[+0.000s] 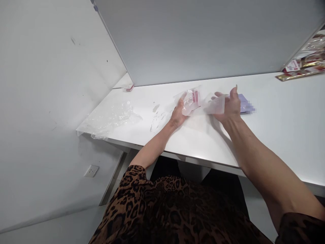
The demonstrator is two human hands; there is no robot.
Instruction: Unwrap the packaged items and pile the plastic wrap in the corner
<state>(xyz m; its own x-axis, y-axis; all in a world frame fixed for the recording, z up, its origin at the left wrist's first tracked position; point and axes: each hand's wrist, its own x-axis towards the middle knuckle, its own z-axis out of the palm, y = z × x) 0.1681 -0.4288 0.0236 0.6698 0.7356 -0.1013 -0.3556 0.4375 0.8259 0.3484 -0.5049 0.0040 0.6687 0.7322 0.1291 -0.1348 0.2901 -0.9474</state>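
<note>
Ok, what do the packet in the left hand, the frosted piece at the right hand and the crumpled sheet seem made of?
Packet: likely thin, glossy, see-through plastic, judging by its bright glints and wrinkles.
Frosted piece: probably matte, translucent plastic, given its milky, hazy look, though blur leaves that open.
Crumpled sheet: likely shiny, clear plastic film, with scattered glints and creases.

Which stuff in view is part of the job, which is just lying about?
Likely in the job:
- clear packet with red print, in the left hand
- frosted piece, at the right hand; grip unclear
- purple item, beside it; role uncertain

Apparently lying about:
- crumpled clear plastic
- gold packaging
</note>
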